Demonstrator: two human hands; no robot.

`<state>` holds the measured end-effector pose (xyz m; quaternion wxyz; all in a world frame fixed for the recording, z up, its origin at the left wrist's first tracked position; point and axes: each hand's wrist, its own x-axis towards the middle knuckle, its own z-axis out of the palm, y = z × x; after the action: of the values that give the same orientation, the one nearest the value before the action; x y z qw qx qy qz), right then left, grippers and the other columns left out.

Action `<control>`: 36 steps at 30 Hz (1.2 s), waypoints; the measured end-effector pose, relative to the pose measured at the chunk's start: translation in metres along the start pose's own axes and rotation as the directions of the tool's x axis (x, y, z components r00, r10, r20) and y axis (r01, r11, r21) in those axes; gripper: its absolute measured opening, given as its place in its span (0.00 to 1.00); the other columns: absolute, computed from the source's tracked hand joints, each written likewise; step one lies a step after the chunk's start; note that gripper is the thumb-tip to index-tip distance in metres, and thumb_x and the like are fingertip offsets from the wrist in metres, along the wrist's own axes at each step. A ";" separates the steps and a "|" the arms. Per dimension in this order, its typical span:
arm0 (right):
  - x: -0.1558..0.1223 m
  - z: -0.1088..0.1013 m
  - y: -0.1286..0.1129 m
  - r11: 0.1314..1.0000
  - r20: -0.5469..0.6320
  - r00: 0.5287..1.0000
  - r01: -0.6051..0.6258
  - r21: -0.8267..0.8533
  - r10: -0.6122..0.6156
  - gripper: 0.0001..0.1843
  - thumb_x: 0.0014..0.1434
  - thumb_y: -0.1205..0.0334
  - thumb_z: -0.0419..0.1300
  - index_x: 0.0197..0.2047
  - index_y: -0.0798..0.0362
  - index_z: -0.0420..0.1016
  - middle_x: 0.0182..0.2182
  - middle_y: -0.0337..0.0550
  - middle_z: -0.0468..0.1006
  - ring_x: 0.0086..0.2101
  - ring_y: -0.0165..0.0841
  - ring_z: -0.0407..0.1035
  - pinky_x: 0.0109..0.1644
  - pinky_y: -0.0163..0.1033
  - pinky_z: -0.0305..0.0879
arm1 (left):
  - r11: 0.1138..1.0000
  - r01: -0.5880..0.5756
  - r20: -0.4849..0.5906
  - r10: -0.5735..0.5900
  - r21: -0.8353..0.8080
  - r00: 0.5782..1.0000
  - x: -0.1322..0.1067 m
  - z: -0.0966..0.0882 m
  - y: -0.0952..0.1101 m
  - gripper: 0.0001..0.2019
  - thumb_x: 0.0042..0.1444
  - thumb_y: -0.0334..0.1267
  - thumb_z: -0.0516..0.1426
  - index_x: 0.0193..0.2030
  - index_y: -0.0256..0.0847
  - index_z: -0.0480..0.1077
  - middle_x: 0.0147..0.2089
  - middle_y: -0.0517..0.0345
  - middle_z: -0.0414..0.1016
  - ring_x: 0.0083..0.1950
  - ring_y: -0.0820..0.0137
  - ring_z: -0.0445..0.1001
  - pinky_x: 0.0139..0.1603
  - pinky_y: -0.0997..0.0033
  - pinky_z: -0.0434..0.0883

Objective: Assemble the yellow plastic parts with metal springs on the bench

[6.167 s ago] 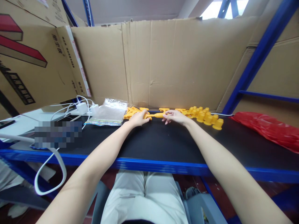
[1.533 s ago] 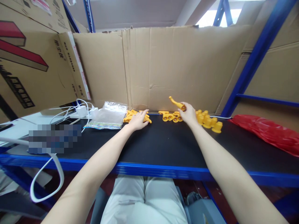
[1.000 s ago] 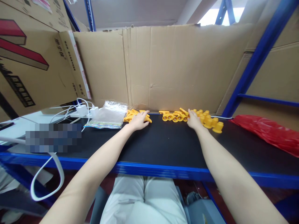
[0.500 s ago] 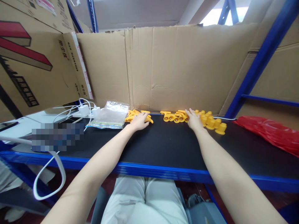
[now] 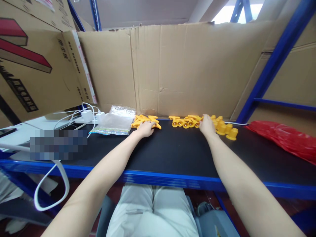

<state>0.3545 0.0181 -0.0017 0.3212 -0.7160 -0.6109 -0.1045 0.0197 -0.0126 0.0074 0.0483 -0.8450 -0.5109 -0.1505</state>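
Note:
My left hand (image 5: 146, 129) rests at the near side of a pile of small yellow branched plastic pieces (image 5: 141, 118), its fingers curled down and closed on one of them. My right hand (image 5: 207, 126) reaches between two groups of yellow parts. Its fingers are drawn together, closed at a yellow plastic cup that they mostly hide. To its left lie several yellow pieces with round open ends (image 5: 186, 124) facing me. On its right several flanged yellow cups (image 5: 231, 134) stand upside down in slanting rows.
A clear zip bag (image 5: 115, 120) lies left of the pile, beside white chargers and cables (image 5: 87, 116). Red plastic film (image 5: 281, 136) covers the right end of the black tabletop (image 5: 172, 154). A cardboard wall (image 5: 185, 72) rises behind, and a blue post (image 5: 269, 65) slants at right.
Both hands' fingers have gone from spread to drawn in. My left hand sits slightly lower on the pile; my right hand has shifted slightly right towards the cups.

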 end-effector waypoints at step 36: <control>0.022 -0.026 -0.018 0.973 0.243 0.961 -0.081 -0.215 0.133 0.12 0.42 0.60 0.67 0.32 0.56 0.78 0.31 0.59 0.77 0.38 0.52 0.72 0.41 0.57 0.66 | 0.587 0.064 -0.324 -0.531 -0.807 0.783 0.018 -0.006 0.016 0.27 0.53 0.31 0.55 0.59 0.41 0.52 0.38 0.57 0.70 0.36 0.74 0.72 0.43 0.67 0.72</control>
<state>0.3487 0.0210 0.0364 0.1702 -0.7847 -0.5935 -0.0557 0.0406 -0.0068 0.0199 -0.1977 -0.6035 -0.5041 -0.5853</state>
